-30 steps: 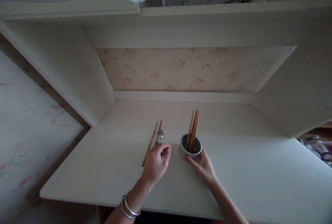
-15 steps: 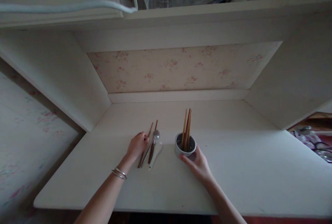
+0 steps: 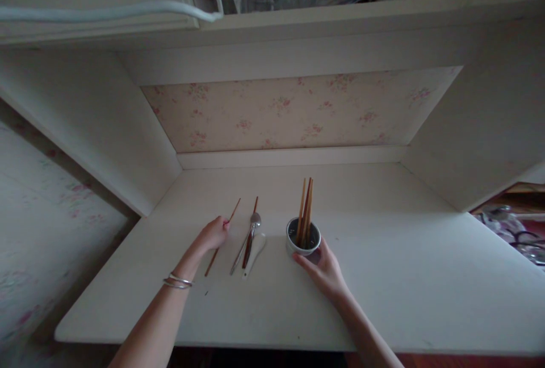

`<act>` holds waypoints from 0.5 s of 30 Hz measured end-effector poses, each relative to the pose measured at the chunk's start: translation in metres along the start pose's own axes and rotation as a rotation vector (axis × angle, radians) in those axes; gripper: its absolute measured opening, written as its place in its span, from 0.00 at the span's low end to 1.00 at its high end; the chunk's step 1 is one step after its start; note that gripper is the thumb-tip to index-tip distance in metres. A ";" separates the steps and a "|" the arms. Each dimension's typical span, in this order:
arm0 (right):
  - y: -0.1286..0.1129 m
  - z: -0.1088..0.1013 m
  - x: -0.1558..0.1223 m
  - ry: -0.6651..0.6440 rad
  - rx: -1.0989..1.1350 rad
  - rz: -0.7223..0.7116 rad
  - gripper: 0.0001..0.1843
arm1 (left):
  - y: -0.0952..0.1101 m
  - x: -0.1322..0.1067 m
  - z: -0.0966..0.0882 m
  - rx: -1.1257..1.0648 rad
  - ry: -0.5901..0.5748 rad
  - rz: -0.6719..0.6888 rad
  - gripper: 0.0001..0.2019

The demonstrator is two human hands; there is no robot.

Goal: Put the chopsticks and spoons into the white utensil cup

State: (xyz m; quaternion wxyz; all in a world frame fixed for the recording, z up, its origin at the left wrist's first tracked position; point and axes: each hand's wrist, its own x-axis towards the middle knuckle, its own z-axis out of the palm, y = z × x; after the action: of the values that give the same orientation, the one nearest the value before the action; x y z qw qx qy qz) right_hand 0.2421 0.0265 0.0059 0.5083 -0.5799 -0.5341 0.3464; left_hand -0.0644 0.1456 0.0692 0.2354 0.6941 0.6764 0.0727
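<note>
My left hand [image 3: 215, 233] is closed around a brown chopstick [image 3: 234, 209], whose two ends stick out above and below the fist. To its right on the table lie a metal spoon [image 3: 255, 220], a dark brown chopstick [image 3: 247, 251] and a white soup spoon [image 3: 256, 247], close together. With thumb and fingers around its side, my right hand [image 3: 326, 271] grips a grey metal cup [image 3: 292, 245]. Several chopsticks [image 3: 305, 209] stand in that cup, leaning slightly.
The white tabletop [image 3: 383, 283] runs back to a floral panel [image 3: 276, 112]. Side boards flank it, and a shelf [image 3: 340, 21] overhangs the back with wrapped goods on it. A white cable [image 3: 106, 14] crosses at upper left. Some items [image 3: 511, 231] sit beyond the right side.
My left hand has moved left with the chopstick, away from the spoons. The right hand and the cup stay nearly where they were.
</note>
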 end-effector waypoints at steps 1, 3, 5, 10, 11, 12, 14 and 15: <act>0.000 0.000 0.000 -0.002 -0.003 0.003 0.38 | 0.000 -0.002 -0.006 -0.033 0.008 0.013 0.12; 0.001 0.000 0.000 -0.010 -0.010 -0.001 0.38 | 0.002 -0.006 -0.019 -0.100 0.029 0.037 0.14; 0.001 0.000 0.000 -0.006 -0.011 -0.007 0.38 | 0.010 -0.013 -0.033 -0.165 0.053 0.065 0.17; 0.002 0.002 0.000 0.003 -0.010 -0.002 0.39 | 0.058 -0.037 -0.055 -0.798 0.013 0.198 0.18; 0.002 0.002 0.000 0.001 -0.004 -0.004 0.39 | 0.070 -0.042 -0.056 -0.918 0.005 0.230 0.18; 0.001 0.002 0.000 0.002 0.005 -0.004 0.39 | 0.082 -0.046 -0.056 -1.012 0.002 0.260 0.18; -0.002 0.002 0.000 0.010 0.022 0.000 0.39 | 0.104 -0.050 -0.051 -1.130 0.023 0.304 0.18; -0.003 0.002 -0.001 0.014 0.026 0.002 0.39 | 0.114 -0.050 -0.048 -1.151 0.043 0.321 0.19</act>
State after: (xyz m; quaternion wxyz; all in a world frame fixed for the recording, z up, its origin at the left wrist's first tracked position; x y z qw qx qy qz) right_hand 0.2392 0.0262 0.0082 0.5191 -0.5760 -0.5256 0.3500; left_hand 0.0149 0.1110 0.1702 0.5460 0.5468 0.4196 0.4762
